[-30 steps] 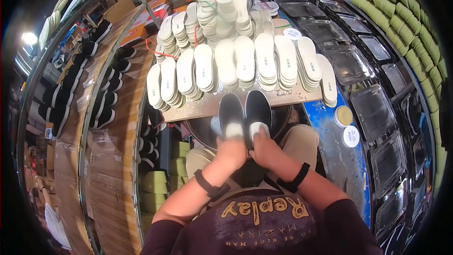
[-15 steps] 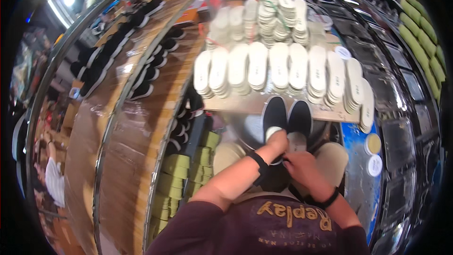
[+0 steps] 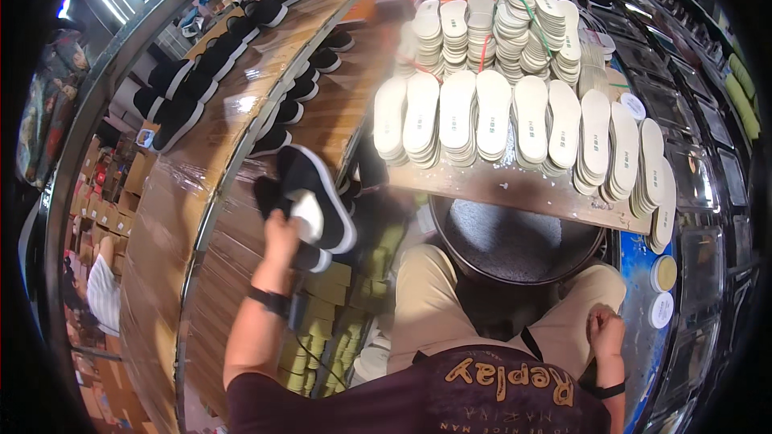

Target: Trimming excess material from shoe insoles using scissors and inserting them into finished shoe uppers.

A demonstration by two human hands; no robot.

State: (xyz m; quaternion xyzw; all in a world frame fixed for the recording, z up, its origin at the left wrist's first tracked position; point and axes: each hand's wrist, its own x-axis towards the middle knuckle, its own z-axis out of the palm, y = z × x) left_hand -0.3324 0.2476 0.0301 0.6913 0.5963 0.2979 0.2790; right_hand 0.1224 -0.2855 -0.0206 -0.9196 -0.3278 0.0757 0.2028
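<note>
My left hand [image 3: 281, 237] grips a pair of black slip-on shoes [image 3: 322, 181] with white sole edges. It carries them out to the left, beside the slanted shelf. A pale insole shows in the opening of one shoe; the other is partly hidden behind it. Over by my right thigh is my right hand [image 3: 605, 333], its fingers loosely curled with nothing visible in them. Ahead of me, stacks of white insoles [image 3: 457, 112] stand in a row on a board [image 3: 515, 190], with more tied stacks [image 3: 515, 28] behind them.
To the left, a tilted wooden shelf [image 3: 233, 141] bears several black shoes [image 3: 213, 56]. A dark round tub [image 3: 511, 245] sits under the board. Yellow-green blocks [image 3: 326, 297] are stacked below the shelf. Round lids [image 3: 661, 309] lie on a blue surface [image 3: 635, 354] at right.
The shoes have gone from in front of my lap to the left, held in my left hand. My right hand has left them and moved right to my thigh. The view has shifted left.
</note>
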